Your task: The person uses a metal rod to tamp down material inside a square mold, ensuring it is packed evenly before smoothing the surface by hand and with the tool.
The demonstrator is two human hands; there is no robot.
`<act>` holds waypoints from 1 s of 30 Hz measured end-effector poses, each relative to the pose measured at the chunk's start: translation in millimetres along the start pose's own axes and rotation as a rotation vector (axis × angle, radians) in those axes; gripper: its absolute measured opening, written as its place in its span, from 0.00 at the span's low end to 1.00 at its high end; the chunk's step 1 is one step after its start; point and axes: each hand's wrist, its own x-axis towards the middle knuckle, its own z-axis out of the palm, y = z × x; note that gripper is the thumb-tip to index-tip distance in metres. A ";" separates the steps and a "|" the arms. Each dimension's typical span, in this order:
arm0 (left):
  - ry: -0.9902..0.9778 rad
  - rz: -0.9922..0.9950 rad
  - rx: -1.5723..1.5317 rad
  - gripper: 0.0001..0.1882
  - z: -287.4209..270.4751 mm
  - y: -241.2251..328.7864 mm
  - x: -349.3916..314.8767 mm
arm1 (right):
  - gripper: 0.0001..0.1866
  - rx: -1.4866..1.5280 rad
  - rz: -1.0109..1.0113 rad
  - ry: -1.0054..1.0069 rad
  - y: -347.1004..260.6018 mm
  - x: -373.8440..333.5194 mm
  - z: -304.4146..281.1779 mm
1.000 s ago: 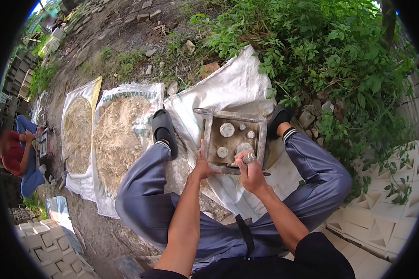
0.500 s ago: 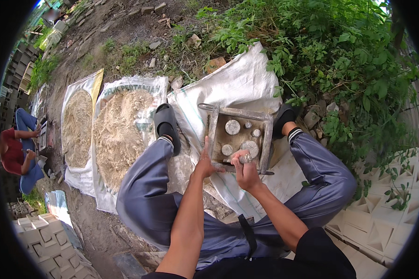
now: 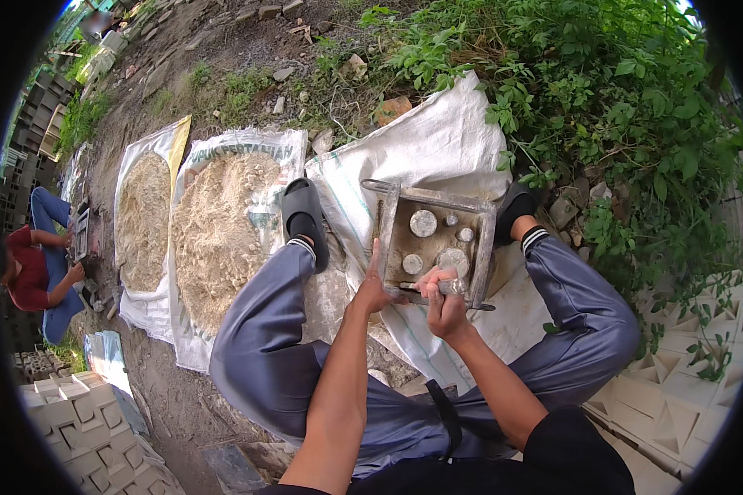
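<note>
A squarish grey mould frame (image 3: 483, 256) lies between my feet on a white woven sack (image 3: 442, 136). Inside it stand several round, dusty cylinders of different sizes, among them a large pale cylinder (image 3: 423, 223). My left hand (image 3: 373, 293) grips the frame's near left corner, one finger stretched along its side and the thumb by the near edge. Over the near edge, my right hand (image 3: 446, 307) is closed round a short grey cylinder (image 3: 452, 286) with a rounded end. Its other end is hidden by my fingers.
Two sacks to the left carry heaps of pale powder, a larger heap (image 3: 219, 239) and a smaller heap (image 3: 143, 223). Patterned pale blocks (image 3: 82, 421) are stacked at lower left and lower right. Green plants (image 3: 627, 107) crowd the right. Another person (image 3: 37, 264) sits far left.
My right hand has turned, so the short cylinder now points more to the right. My left hand stays at the frame's corner. The whole view has shifted slightly.
</note>
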 end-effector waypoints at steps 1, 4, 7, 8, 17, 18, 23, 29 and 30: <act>0.038 0.015 -0.031 0.82 -1.4 -3.8 5.7 | 0.04 -0.104 0.048 -0.075 5.6 6.2 1.2; -0.024 -0.030 -0.074 0.82 -2.8 -20.7 3.2 | 0.04 -0.249 0.154 -0.202 3.6 15.3 0.8; 0.000 -0.002 0.000 0.83 -1.3 -3.7 3.8 | 0.06 -0.095 0.136 -0.043 -18.4 20.9 4.8; -0.006 -0.008 0.001 0.83 0.2 -3.5 1.3 | 0.06 -0.095 0.144 -0.040 -6.9 11.4 4.1; -0.061 -0.045 -0.056 0.83 -3.7 -7.4 6.9 | 0.08 -0.112 0.083 -0.077 14.7 -2.5 10.2; -0.067 -0.046 -0.055 0.83 -2.7 -10.6 2.9 | 0.08 -0.138 -0.021 -0.085 25.5 -11.5 10.4; -0.064 0.001 0.025 0.81 -5.8 -14.8 3.9 | 0.05 -0.098 0.167 -0.096 -6.2 17.9 12.5; -0.061 -0.037 0.027 0.82 -5.4 -8.1 6.1 | 0.08 -0.063 0.080 -0.057 25.9 15.9 10.7; -0.072 -0.078 0.062 0.82 -4.1 -3.0 5.4 | 0.08 -0.048 0.258 -0.083 20.6 24.5 4.9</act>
